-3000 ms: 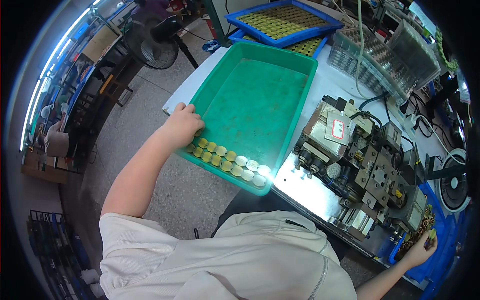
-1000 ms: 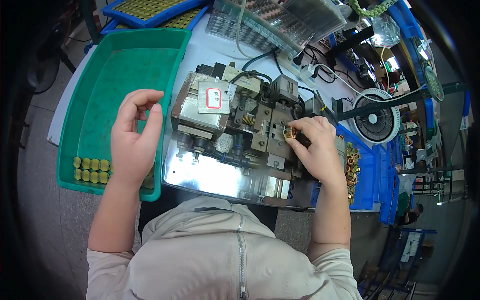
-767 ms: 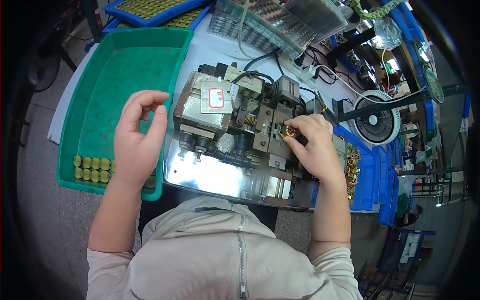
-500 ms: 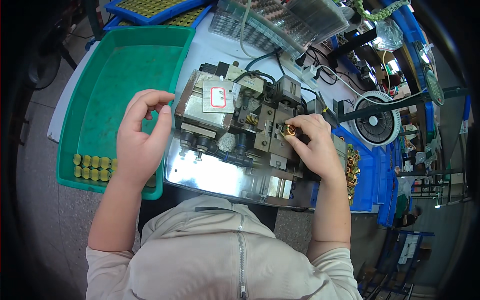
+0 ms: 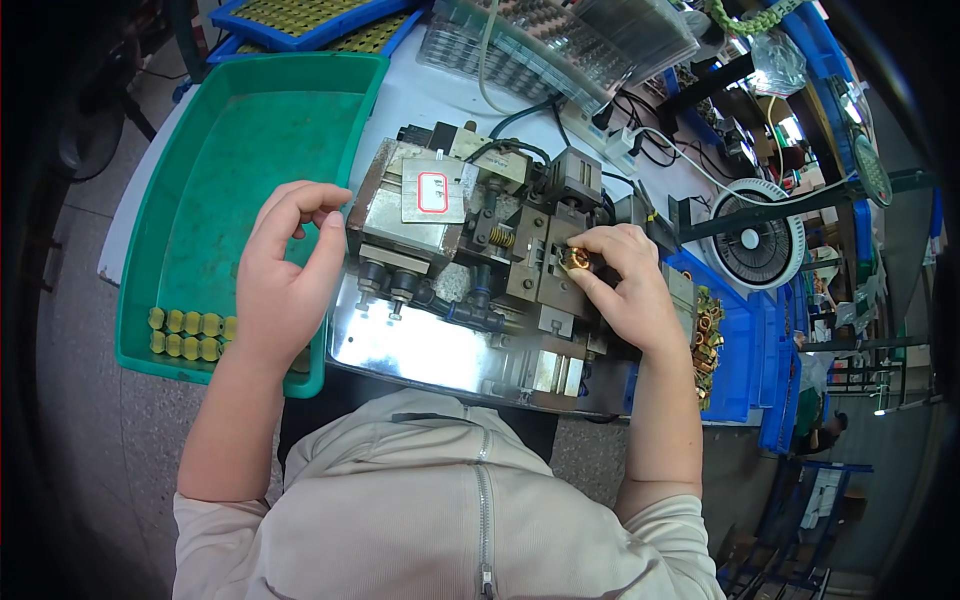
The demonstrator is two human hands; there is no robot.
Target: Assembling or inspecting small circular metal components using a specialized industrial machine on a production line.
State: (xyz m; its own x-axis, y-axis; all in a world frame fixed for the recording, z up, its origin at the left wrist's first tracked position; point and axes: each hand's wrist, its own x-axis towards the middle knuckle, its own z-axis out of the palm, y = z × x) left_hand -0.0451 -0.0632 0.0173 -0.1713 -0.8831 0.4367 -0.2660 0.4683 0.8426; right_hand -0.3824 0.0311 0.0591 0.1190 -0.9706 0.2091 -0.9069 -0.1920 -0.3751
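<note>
My right hand [image 5: 632,283] pinches a small copper-coloured ring-shaped part [image 5: 577,258] between thumb and fingertips. That part sits at the middle block of a metal fixture [image 5: 528,262] with clamps, a spring and hoses; whether it touches the block I cannot tell. Left of the fixture, my left hand [image 5: 287,255] hovers over the right side of a green tray [image 5: 215,150], its fingers loosely bent and the thumb apart. Nothing shows between them. Below that hand, two rows of yellow-ended pieces [image 5: 188,334] lie in the tray's near end, partly hidden by my wrist.
A blue bin [image 5: 735,375] at right holds a heap of copper-coloured parts [image 5: 708,335]. Behind the fixture are a clear box [image 5: 520,65] of small parts, a power strip [image 5: 620,145] and cables. A round fan [image 5: 752,237] stands at right; blue trays [image 5: 310,22] lie far left.
Both hands keep nearly the same positions. The copper-coloured part in my right hand looks very slightly shifted; the whole view has also moved a little.
</note>
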